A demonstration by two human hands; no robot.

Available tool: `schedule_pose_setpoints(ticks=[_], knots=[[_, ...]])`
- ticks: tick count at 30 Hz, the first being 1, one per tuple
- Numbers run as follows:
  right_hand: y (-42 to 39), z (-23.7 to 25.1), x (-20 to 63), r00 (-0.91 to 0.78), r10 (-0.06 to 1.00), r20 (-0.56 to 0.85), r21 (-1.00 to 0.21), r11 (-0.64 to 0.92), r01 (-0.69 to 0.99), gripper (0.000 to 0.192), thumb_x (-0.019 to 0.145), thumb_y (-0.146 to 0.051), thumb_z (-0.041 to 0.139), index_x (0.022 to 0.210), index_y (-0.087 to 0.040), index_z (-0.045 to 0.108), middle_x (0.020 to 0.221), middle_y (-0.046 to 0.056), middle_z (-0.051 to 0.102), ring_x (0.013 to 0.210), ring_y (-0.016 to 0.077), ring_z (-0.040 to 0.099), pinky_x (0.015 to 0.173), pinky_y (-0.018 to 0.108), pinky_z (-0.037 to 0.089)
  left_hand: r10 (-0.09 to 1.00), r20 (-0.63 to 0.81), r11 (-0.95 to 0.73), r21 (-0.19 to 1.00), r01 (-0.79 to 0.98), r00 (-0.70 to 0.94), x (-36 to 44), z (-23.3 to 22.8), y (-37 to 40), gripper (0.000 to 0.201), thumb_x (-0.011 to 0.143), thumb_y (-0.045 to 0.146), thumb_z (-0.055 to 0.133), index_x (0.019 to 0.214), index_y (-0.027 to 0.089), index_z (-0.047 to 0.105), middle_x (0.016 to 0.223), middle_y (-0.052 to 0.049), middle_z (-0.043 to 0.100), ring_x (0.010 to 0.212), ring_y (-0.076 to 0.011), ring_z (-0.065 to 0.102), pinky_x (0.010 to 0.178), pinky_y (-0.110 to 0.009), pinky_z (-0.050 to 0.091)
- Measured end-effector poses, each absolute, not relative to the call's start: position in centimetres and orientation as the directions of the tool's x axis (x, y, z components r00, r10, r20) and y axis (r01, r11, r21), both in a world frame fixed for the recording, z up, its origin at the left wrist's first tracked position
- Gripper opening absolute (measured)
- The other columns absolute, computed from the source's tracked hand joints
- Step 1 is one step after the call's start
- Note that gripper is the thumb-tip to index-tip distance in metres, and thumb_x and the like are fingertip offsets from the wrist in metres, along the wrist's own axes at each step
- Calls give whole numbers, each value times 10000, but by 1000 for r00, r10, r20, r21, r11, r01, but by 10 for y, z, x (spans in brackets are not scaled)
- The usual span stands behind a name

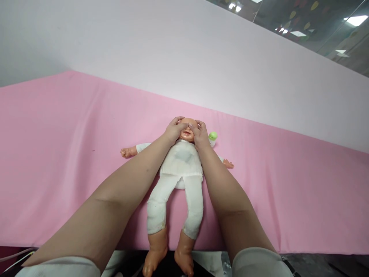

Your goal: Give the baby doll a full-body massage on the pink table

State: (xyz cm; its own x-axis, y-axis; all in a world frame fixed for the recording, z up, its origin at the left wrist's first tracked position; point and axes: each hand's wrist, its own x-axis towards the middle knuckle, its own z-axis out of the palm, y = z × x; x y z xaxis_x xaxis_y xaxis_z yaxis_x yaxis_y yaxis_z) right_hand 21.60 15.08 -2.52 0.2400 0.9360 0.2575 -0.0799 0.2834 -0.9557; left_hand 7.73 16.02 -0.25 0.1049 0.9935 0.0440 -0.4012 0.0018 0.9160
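Pink cloth-covered table (57, 154), smooth and matte, backed by a plain pale wall (173, 50); glossy ceiling with light panels at 1 o'clock. Baby doll (181, 165) supine at centre, white soft suit, hard plastic feet overhanging the near edge at 6 o'clock; wide bare cloth at 9 and 3 o'clock. Left hand (173, 130) and right hand (201, 135) spread flat on the doll's face, fingers apart, clamped on nothing; green-capped bottle (212, 137) just beside the right hand.
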Motion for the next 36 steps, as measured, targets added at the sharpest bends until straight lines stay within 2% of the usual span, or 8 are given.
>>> schedule_pose_setpoints(ticks=[5,9,14,17,21,27,31,36], knots=[[155,-28,215,271,933,237,-941,290,-175,445,866,-516,780,1217,-291,623,1203,15,708,1161,221,701,1074,438,591,995,45,-1,903,-430,92,79,-3,164,508,721,307,774,1204,191,666,991,-45,726,928,-231,711,946,-398,594],[154,-27,218,236,952,195,-914,263,-308,426,850,-445,771,1225,-274,660,1178,16,744,1132,228,720,1136,487,560,994,25,28,885,-464,107,76,-2,163,502,743,286,736,1229,180,672,1065,-74,747,1013,-255,724,1015,-424,586],[152,-27,227,171,977,128,-878,192,-438,533,791,-356,812,1298,-256,682,1327,52,749,1236,268,706,1176,553,535,990,-4,79,840,-537,141,70,-1,159,567,715,265,742,1273,181,687,1219,-117,751,1197,-327,704,1099,-480,559],[151,-28,230,136,983,124,-868,174,-464,616,763,-326,837,1354,-253,678,1404,65,723,1295,290,686,1195,565,523,988,-23,106,824,-556,155,68,0,158,608,691,266,750,1286,175,672,1226,-128,745,1188,-338,705,1087,-494,565],[150,-28,227,104,982,159,-889,188,-417,681,770,-373,855,1406,-255,643,1414,74,705,1305,298,682,1197,552,523,986,17,74,846,-528,167,68,1,156,623,671,269,776,1273,177,642,1147,-103,737,1080,-299,717,1033,-464,576],[155,-32,224,165,960,228,-949,257,-183,649,808,-497,859,1378,-320,603,1380,32,678,1335,273,659,1157,519,554,991,36,23,898,-440,127,72,0,157,682,625,295,870,1253,185,628,1047,-57,701,912,-234,711,907,-402,589],[160,-33,228,197,956,217,-970,233,-63,616,832,-526,848,1354,-307,604,1372,50,671,1364,289,643,1159,528,547,993,36,15,909,-417,115,76,-2,162,601,655,304,851,1213,190,659,1029,-53,715,877,-225,714,865,-386,594],[160,-35,227,234,939,254,-961,273,-52,551,878,-588,772,1331,-308,630,1385,45,676,1423,285,596,1205,528,512,995,46,-2,902,-432,93,78,-6,168,471,722,312,787,1165,189,686,959,-36,726,890,-217,706,909,-377,595]])
